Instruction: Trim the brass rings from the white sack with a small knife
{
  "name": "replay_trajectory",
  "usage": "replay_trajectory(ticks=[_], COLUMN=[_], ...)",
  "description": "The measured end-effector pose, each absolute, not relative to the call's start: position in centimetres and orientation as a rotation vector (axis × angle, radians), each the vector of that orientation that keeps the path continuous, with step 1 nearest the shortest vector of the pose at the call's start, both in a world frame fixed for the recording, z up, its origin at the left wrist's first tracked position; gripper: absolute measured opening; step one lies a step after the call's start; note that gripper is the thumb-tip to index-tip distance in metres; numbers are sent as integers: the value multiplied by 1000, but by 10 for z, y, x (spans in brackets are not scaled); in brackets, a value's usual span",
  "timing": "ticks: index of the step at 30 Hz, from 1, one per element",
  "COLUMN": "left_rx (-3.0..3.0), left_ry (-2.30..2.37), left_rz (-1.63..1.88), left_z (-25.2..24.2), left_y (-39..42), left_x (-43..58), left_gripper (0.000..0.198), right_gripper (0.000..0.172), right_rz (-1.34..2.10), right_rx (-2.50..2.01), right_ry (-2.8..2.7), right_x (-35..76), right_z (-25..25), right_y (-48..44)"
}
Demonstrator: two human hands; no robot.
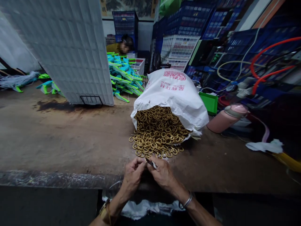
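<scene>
Head view: left grip (132, 178) and right grip (164, 175) meet at the near worktop (58, 138) edge. Both are pinched shut, fingertips together, on one small thin piece (149, 162), dark with a pale end. It's too small to tell what it is. There's a silver bangle (187, 202) on my right wrist and a gold band (104, 212) on my left.

Just beyond my fingertips is a pile of brass rings (156, 138), spilling from a white sack (175, 94) lying on its side with its mouth towards me. The sack has red print and a QR-type square, upside down to me, unreadable.

Right of the sack are a green box (209, 103), a pink bottle (227, 117) lying down and a white cloth (265, 146). Behind it are green-teal plastic parts (124, 78) and blue crates (188, 18).
</scene>
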State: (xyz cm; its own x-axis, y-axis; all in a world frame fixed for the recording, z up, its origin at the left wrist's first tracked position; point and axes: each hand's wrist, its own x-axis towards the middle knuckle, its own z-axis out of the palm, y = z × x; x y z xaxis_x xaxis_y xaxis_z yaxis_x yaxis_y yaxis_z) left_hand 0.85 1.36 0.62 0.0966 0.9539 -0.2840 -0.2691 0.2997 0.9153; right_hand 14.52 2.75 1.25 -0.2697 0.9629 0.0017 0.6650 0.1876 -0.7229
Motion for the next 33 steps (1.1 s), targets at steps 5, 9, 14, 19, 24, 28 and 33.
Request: replay_trajectory(ticks=[5, 9, 14, 19, 24, 28, 33], left_rx=[896, 993, 927, 913, 821, 771, 779], left_ry=[1073, 1079, 1107, 1099, 1088, 1028, 990], left_rz=[1114, 1161, 1043, 929, 944, 960, 949], left_z=[4, 5, 3, 2, 5, 4, 1], left_y=[11, 9, 8, 6, 5, 3, 2], left_x=[9, 12, 11, 9, 11, 12, 11], left_gripper=[23, 22, 25, 31, 33, 31, 30], right_gripper=[23, 42, 32, 19, 24, 28, 28], right_rz=[1305, 1494, 1394, 1222, 1443, 1629, 1484], right_rx=[-1435, -1402, -1477, -1507, -1446, -1369, -1396], right_ry=[-1626, -1494, -1457, -1491, -1362, -1238, -1338], right_x=[141, 142, 143, 142, 140, 139, 141], right_z=[8, 3, 9, 20, 9, 0, 6], right_y=[27, 26, 29, 31, 29, 28, 29])
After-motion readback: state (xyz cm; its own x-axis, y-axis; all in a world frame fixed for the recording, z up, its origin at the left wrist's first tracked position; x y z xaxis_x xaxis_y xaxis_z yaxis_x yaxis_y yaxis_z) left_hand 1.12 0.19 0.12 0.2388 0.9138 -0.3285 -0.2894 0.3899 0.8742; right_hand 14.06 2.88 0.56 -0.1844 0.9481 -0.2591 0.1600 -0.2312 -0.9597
